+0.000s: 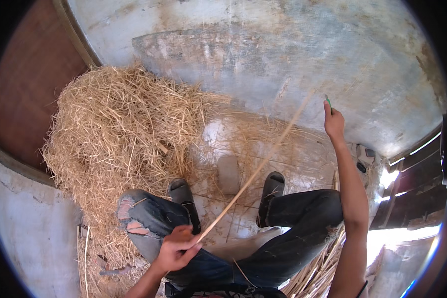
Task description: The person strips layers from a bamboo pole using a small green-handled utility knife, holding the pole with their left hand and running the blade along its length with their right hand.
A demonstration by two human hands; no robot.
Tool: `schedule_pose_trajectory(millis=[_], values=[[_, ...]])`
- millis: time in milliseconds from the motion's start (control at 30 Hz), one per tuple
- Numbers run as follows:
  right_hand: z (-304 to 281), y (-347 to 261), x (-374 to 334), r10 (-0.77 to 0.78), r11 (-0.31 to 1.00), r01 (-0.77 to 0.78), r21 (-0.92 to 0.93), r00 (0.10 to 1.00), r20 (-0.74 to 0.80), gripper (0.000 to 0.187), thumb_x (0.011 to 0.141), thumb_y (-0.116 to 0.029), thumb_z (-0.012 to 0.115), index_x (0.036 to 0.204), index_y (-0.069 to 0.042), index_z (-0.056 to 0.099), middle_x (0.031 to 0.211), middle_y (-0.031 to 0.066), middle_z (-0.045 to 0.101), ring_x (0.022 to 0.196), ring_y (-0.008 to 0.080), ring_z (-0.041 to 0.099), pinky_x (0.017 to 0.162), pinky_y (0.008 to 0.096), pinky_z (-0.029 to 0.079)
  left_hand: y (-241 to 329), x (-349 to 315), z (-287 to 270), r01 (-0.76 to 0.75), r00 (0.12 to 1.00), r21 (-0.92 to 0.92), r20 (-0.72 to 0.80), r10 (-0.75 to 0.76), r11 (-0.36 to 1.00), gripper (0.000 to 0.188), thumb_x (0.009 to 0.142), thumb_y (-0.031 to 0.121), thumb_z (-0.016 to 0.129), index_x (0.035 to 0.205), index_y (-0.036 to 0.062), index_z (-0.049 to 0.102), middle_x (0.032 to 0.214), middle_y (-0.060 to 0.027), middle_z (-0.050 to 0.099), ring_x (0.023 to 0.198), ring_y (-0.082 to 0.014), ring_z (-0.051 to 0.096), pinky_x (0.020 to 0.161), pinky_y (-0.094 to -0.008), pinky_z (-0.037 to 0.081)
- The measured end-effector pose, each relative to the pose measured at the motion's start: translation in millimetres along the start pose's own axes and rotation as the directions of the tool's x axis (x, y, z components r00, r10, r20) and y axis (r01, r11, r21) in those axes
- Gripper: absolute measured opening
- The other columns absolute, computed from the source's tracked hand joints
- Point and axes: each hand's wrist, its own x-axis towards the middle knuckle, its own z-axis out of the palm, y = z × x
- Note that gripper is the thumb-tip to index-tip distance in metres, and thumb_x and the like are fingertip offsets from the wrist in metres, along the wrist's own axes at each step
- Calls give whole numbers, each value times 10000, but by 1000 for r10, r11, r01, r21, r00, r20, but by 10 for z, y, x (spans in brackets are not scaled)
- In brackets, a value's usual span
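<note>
A long, thin, straw-coloured bamboo strip point(256, 171) slants from my lap up to the right, its far end blurred near the wall. My left hand point(176, 250) is closed around its near end, above my left thigh. Stretched far forward at the right, my right hand point(335, 123) grips a small green-handled knife point(329, 103), only partly visible beyond the fist. The knife's tip points toward the wall, a little to the right of the strip's far end and apparently apart from it.
A big heap of dry shavings point(119, 124) fills the left side beside a brown door point(27, 84). On the littered tile floor, a greyish block point(228, 174) stands between my sandalled feet. More long strips point(315, 273) lie by my right thigh. The stained wall point(278, 54) rises ahead.
</note>
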Motion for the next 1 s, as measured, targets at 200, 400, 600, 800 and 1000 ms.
schedule_pose_trajectory(millis=[200, 400, 600, 800, 1000], values=[[-527, -641, -436, -11, 917, -34, 397, 994, 109, 614, 975, -571, 577, 843, 23, 663, 592, 57, 511, 640, 189, 525, 623, 361, 423, 94, -639, 276, 118, 970, -257, -178, -167, 959, 291, 894, -8, 690, 1183, -13, 727, 754, -42, 662, 615, -137, 597, 927, -401, 494], [-702, -1594, -2016, -365, 815, 49, 578, 818, 444, 454, 965, -454, 678, 1113, -25, 691, 888, 76, 698, 739, 168, 621, 693, 347, 500, 297, -559, 706, 81, 900, -343, -378, -216, 936, 277, 966, -16, 625, 1230, -83, 671, 980, -125, 660, 655, -88, 579, 519, -188, 467], [-939, -1507, -3709, -630, 723, 0, 691, 410, 660, 555, 872, -459, 791, 1242, -67, 657, 828, 110, 658, 672, 174, 625, 630, 337, 504, 509, -269, 848, -86, 784, -162, -620, -33, 983, 370, 1017, 67, 572, 1360, -73, 578, 1054, -129, 626, 783, -107, 580, 600, -224, 508], [-896, -1374, -4593, -752, 520, 127, 845, 537, 382, 323, 861, -208, 806, 1142, -82, 711, 796, 100, 645, 680, 301, 663, 619, 377, 526, 735, -296, 911, -155, 591, -128, -806, -12, 980, 479, 1044, 183, 563, 1429, -93, 496, 1090, -118, 619, 800, -98, 576, 734, -228, 492], [-904, -1151, -4633, -745, 541, 42, 840, 487, 456, 265, 879, -62, 759, 1135, -25, 704, 926, 144, 705, 801, 305, 703, 692, 360, 539, 813, -459, 798, -173, 521, 80, -838, 160, 982, 778, 952, 134, 658, 1565, -74, 227, 1278, -202, 556, 1212, -267, 523, 1051, -426, 414]])
